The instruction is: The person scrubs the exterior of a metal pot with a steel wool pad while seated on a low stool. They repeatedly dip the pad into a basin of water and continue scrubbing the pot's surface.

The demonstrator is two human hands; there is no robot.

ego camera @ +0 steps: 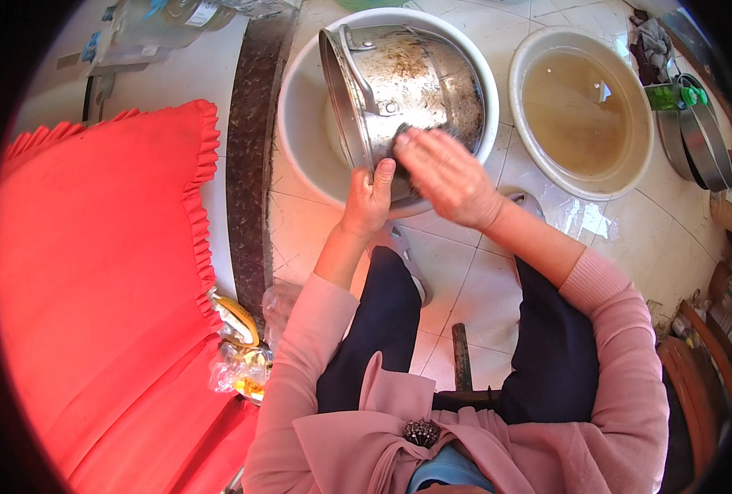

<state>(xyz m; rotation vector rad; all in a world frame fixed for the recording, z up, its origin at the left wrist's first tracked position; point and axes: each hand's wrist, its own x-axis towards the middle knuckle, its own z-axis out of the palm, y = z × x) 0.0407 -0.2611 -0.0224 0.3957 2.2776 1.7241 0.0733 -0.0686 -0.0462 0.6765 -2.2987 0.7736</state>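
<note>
A stained metal cooking pot (415, 74) lies tilted on its side in a white plastic basin (304, 142), its open mouth turned to the left. Brown and dark marks cover much of its outer wall, and a riveted loop handle (356, 74) faces up. My left hand (371, 196) grips the pot's rim at the near side, thumb on top. Against the outer wall, my right hand (443, 173) presses a dark scouring pad (401, 131), mostly hidden under the fingers. That hand is slightly blurred.
To the right stands a second basin (644, 123) of cloudy brownish water. Beyond it are a green bottle (665, 97), metal pans (705, 148) and a grey cloth (653, 49). A red ruffled cloth (106, 247) covers the left side. Wet patches shine on the tiled floor (625, 234).
</note>
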